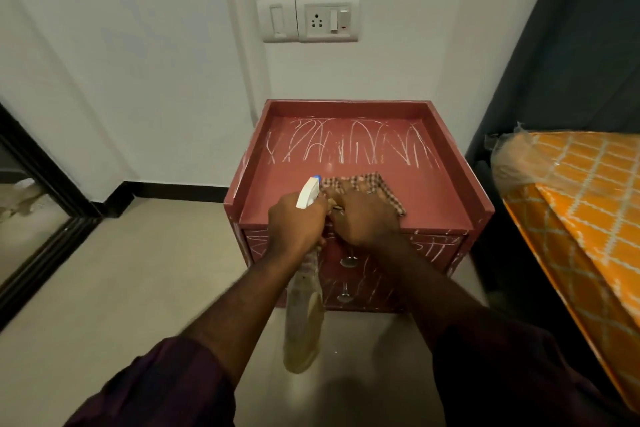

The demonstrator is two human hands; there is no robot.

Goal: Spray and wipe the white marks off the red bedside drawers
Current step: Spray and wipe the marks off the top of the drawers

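L hand [294, 222] gripped spray bottle [303, 315] neck; R hand [363, 222] clutched checked cloth [377, 187] atop red drawers [433, 191]; white marks [346, 146] behind.

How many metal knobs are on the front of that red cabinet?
2: the upper knob sits just under the right hand, and the lower knob is directly below it. Others could be hidden.

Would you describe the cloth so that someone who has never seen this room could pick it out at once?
Below the wall socket stand the red bedside drawers, beside the orange-covered bed. On their recessed top, near the front edge, the cloth lies under the right hand. It is the only fabric there, checked in brown and cream, beside the white-nozzled spray bottle in the left hand.
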